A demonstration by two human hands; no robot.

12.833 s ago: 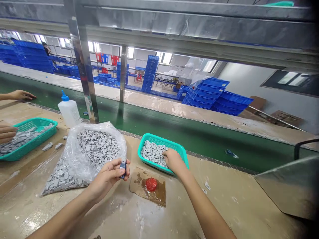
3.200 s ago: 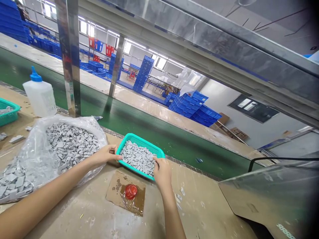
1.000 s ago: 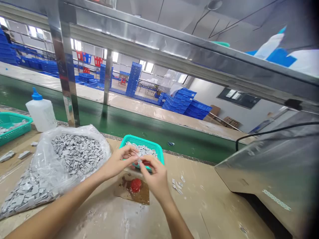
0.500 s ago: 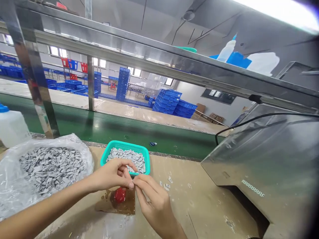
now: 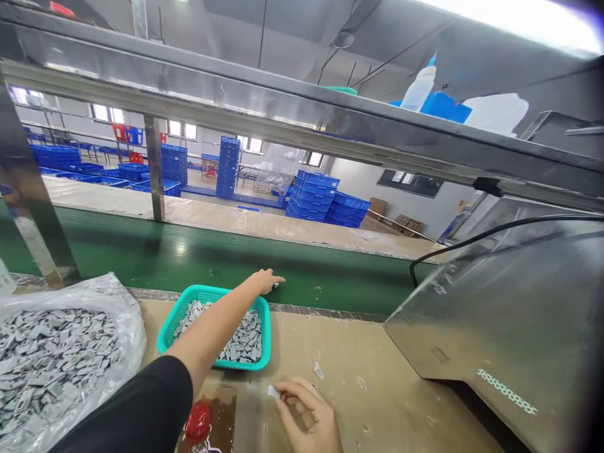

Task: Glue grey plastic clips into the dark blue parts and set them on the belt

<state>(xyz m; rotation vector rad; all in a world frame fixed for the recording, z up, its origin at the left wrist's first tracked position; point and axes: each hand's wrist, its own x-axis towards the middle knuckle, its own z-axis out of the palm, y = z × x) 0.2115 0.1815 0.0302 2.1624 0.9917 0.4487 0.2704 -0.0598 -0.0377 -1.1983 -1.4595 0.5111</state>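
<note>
My left hand (image 5: pixel 267 281) reaches out across the teal plastic basket (image 5: pixel 212 293), its fingertips on the green conveyor belt (image 5: pixel 330 277). A small blue item (image 5: pixel 275 285) lies right at those fingertips, and the hand shows nothing gripped. My right hand (image 5: pixel 309 415) rests low near the front, pinching a small pale grey piece (image 5: pixel 274 392). Grey rectangular pieces (image 5: pixel 240 340) fill the basket, partly hidden by my forearm. More of them lie in a clear plastic bag (image 5: pixel 117 314) at the left.
A red round blob (image 5: pixel 198 421) sits on stained brown cardboard (image 5: pixel 224 415) at the bottom edge. Small pale scraps (image 5: pixel 318 371) lie on the beige bench (image 5: pixel 358 402). A steel cover (image 5: pixel 472 314) stands at the right, with a steel shelf rail (image 5: pixel 283 113) overhead.
My hands have parted: the left went from the small piece out over the basket to the belt. The right dropped toward the front, still pinching the piece.
</note>
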